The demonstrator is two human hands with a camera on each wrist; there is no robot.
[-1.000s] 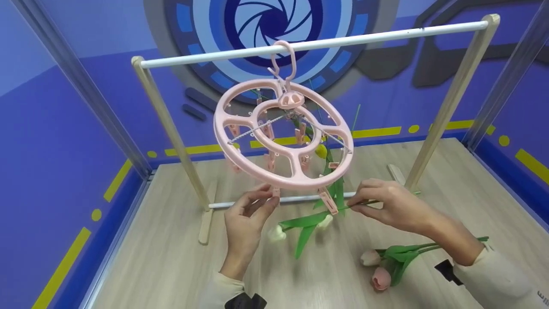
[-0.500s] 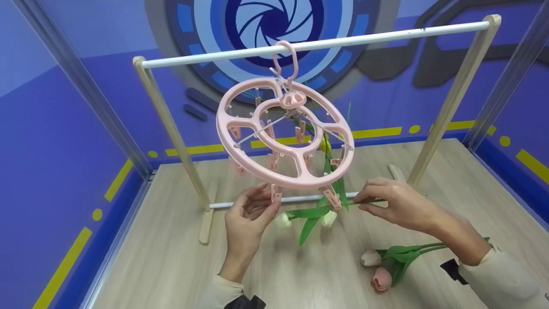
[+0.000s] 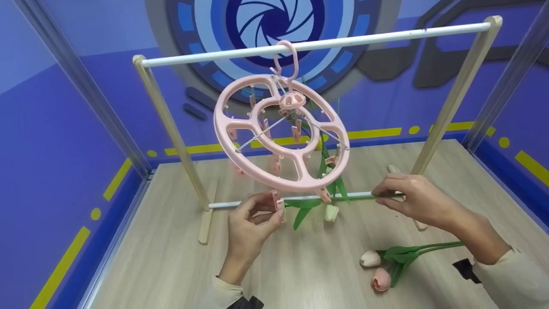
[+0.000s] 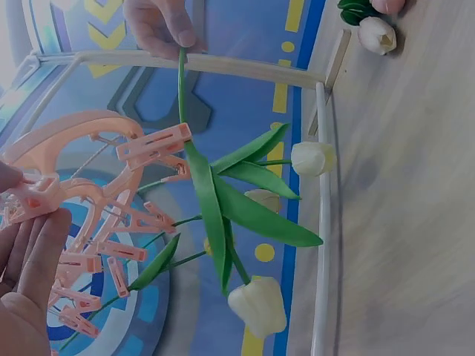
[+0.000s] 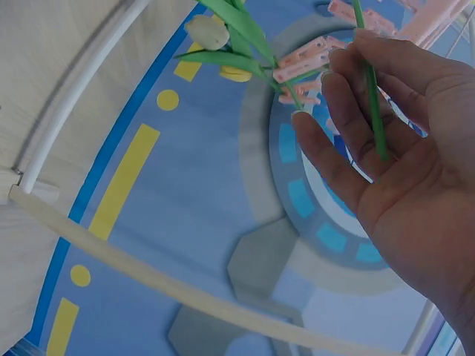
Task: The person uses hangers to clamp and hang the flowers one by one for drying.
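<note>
My left hand (image 3: 253,231) pinches a pink clothespin (image 3: 279,205) hanging from the round pink clip hanger (image 3: 296,180). My right hand (image 3: 422,204) holds the green stem (image 5: 375,111) of a white tulip spray between thumb and fingers, off to the right. That spray carries two white blooms (image 4: 256,305) and long green leaves (image 4: 256,211); in the head view one bloom is hidden around the left hand. A second clothespin (image 4: 154,145) meets the stem between the hand and the leaves. Behind it, more flowers hang from the hanger's clips, with a yellow bloom among them.
The hanger hooks over the white top bar (image 3: 364,40) of a wooden-legged rack. A lower white bar (image 3: 223,205) runs behind the hands. On the tabletop at front right lie pink and whitish tulips (image 3: 381,279), below the right forearm. Blue printed walls enclose the table.
My right hand has drawn to the right with the stem, and the leaves have risen toward the lower bar. The left hand shifts slightly right with its clothespin. The hanger tilts and sways a little.
</note>
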